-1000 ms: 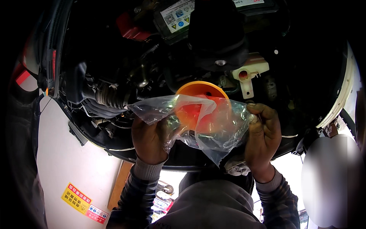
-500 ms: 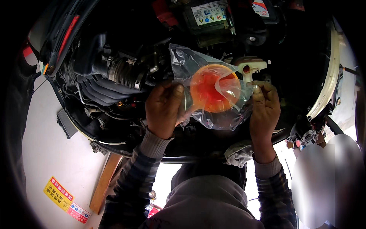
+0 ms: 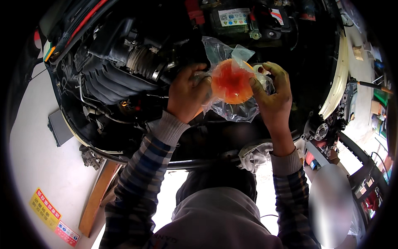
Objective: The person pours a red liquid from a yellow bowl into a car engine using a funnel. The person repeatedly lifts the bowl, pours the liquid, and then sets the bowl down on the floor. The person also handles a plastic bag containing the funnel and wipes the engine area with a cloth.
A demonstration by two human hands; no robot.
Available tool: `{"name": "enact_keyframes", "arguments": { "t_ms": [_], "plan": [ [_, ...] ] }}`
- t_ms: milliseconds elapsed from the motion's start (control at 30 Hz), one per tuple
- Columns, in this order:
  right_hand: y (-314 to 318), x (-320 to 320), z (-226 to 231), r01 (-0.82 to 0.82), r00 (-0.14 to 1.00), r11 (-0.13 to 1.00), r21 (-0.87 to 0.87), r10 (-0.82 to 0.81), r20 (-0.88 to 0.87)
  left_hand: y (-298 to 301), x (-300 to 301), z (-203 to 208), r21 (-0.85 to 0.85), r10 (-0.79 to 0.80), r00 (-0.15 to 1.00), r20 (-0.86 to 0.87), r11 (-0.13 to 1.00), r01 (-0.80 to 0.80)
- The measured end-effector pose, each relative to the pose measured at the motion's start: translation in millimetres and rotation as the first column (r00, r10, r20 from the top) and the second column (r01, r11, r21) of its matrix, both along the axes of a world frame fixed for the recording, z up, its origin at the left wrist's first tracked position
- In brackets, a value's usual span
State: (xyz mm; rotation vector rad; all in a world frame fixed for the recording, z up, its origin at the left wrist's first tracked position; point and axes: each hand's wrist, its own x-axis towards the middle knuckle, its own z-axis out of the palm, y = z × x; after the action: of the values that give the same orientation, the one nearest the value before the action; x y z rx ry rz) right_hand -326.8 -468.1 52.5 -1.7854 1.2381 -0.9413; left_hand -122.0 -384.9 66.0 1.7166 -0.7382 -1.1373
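Note:
An orange funnel (image 3: 233,83), round and wet-looking red inside, sits in a crumpled clear plastic bag (image 3: 237,113) over the engine bay. My left hand (image 3: 187,94) is closed round the funnel's left side with the bag; an orange strip shows below its fingers. On the other side my right hand (image 3: 274,96) is closed on the bag at the funnel's rim, thumb in front. Behind its fingers a pale plastic reservoir neck (image 3: 260,69) shows in part. Where the funnel's spout ends is hidden.
Left lies a ribbed black intake manifold (image 3: 118,83) with a corrugated air hose (image 3: 141,61). A battery (image 3: 234,17) sits at the far side. A whitish rag (image 3: 253,157) hangs on the near edge. A wooden post (image 3: 97,199) stands lower left; a blurred shape (image 3: 331,205) is lower right.
My right hand has moved in from the bag's outer edge to the funnel's rim, its thumb now over it. The bag is bunched closer round the funnel. The whole view has shifted.

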Motion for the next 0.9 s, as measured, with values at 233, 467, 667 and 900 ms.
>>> {"name": "enact_keyframes", "arguments": {
  "t_ms": [233,467,667,900],
  "plan": [
    [2,-4,7,-0.048,0.991,0.981,-0.186,0.024,-0.129,3,11,4,0.028,-0.205,0.913,0.353,0.977,0.209],
    [-10,3,-7,-0.069,0.985,0.965,-0.254,0.026,-0.169,-9,5,-1,0.034,-0.231,0.779,0.583,0.965,0.261],
    [-5,0,-12,-0.045,0.994,0.988,-0.151,0.030,-0.103,-18,0,-10,0.067,-0.261,0.734,0.627,0.957,0.283],
    [-3,-8,-24,0.114,0.990,0.985,0.130,-0.124,0.072,-12,7,-8,0.030,-0.092,0.765,0.637,0.995,0.096]
  ]
}}
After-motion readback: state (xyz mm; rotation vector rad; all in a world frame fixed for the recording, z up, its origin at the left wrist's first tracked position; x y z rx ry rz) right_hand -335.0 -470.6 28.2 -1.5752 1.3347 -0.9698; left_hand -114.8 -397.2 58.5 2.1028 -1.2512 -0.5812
